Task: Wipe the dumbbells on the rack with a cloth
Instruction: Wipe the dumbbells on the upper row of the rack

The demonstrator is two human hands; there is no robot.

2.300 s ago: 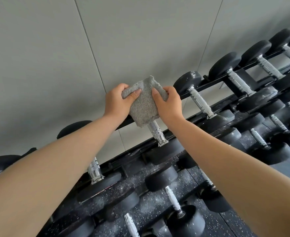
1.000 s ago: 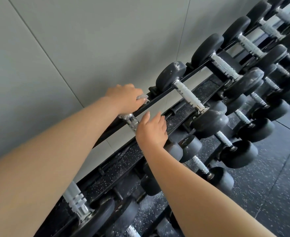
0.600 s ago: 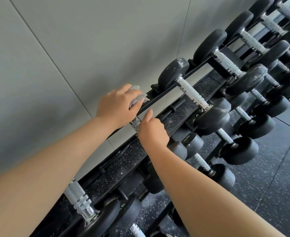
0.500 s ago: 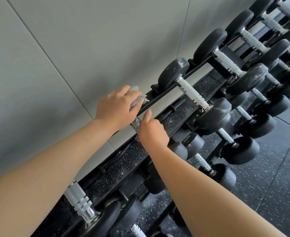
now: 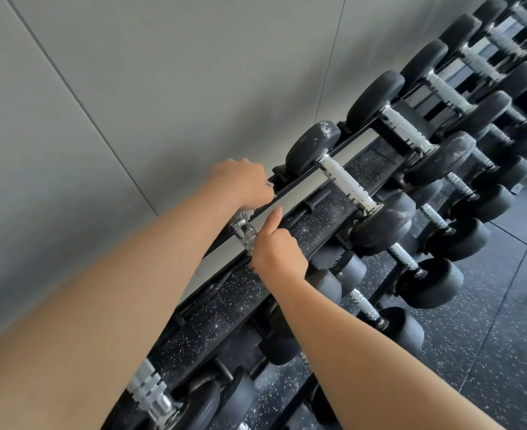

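Observation:
On the top tier of the black rack [image 5: 305, 178] lies a dumbbell whose chrome handle [image 5: 243, 231] shows between my hands. My left hand [image 5: 240, 184] is curled over its far head, next to the wall. The grey cloth is hidden under that hand. My right hand [image 5: 276, 254] grips the near end of the same dumbbell, fingers curled, thumb pointing up along the rail. Both heads of this dumbbell are covered by my hands.
The neighbouring dumbbell [image 5: 346, 181] has scuffed black heads and sits just to the right. Several more dumbbells [image 5: 448, 91] fill the top and lower tiers. A grey panelled wall [image 5: 132, 88] runs close behind the rack. Speckled dark floor [image 5: 504, 321] lies at the right.
My left hand has slid further over the far head, and the cloth that showed under its fingers is now covered. My right hand has stayed on the near end.

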